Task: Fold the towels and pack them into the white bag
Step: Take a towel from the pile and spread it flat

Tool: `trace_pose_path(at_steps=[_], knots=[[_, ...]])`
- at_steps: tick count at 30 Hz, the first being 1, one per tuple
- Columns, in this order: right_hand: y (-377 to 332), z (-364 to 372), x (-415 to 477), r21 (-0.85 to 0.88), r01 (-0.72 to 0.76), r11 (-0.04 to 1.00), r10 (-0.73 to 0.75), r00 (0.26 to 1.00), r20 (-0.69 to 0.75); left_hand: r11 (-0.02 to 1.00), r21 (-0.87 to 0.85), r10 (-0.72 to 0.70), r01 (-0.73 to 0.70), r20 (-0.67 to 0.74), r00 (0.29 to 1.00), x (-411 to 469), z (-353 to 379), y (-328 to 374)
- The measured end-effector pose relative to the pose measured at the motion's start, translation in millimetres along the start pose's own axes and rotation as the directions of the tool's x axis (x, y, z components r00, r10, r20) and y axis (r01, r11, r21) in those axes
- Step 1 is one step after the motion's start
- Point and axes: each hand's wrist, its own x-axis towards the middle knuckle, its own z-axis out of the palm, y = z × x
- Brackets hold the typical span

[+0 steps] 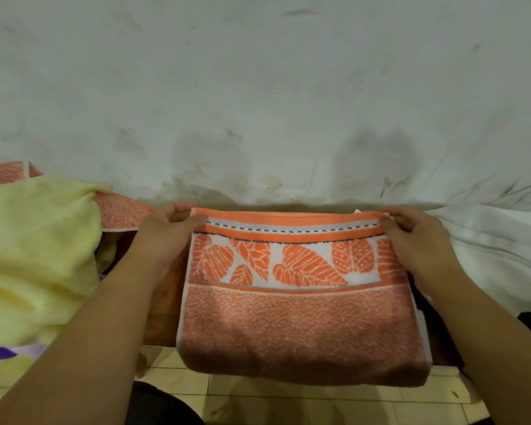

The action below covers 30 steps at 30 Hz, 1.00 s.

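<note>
Orange towel [304, 326] lies folded on the bench [161, 305], w/ its near edge drooping off. Left hand [169, 231] & right hand [417, 237] each pinch a far corner. Terry's soft, floppy and light imo, so corners = best grab. Yellow towel [34, 256] is left of it, white bag [491, 240] (prob) right of it.

I see orange towel [301, 302] folded into flat rectangle, leaf band and striped hem facing up at far end, near fold drooping. Yellow towel [34, 256] crumpled at left, partly covering second orange towel [120, 213]. White bag [497, 250] slumped at right, just beside folded one.
</note>
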Motion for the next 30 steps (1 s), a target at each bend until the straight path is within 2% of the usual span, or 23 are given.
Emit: trace_pose_path(at_steps=[2, 4, 7, 12, 18, 24, 30], knots=[[0, -6, -6, 0.129, -0.028, 0.991, 0.028, 1.0, -0.004, 0.992, -0.125, -0.006, 0.015, 0.071, 0.997, -6, -5, 5], [-4, -12, -15, 0.24, -0.066, 0.968, 0.07, 0.998, -0.008, 0.994, -0.11, 0.02, -0.009, 0.107, 0.994, -14, -11, 6], [-11, -21, -28, 0.362, -0.122, 0.924, 0.121, 0.992, 0.025, 0.991, -0.133, 0.036, -0.024, 0.088, 0.995, -25, -22, 7], [-23, -36, -58, 0.497, -0.15, 0.854, 0.128, 0.989, 0.079, 0.961, -0.268, 0.096, -0.072, 0.077, 0.992, -56, -36, 15], [-16, -53, -97, 0.496, -0.131, 0.858, 0.103, 0.991, 0.083, 0.928, -0.355, 0.12, -0.108, 0.012, 0.993, -107, -40, 18], [-12, -67, -137, 0.485, -0.074, 0.871, 0.022, 0.993, 0.112, 0.924, -0.369, 0.127, -0.105, 0.036, 0.991, -147, -54, 9], [-4, -79, -159, 0.52, -0.159, 0.839, 0.057, 0.977, 0.207, 0.948, -0.296, 0.146, -0.115, 0.086, 0.986, -170, -62, 9]])
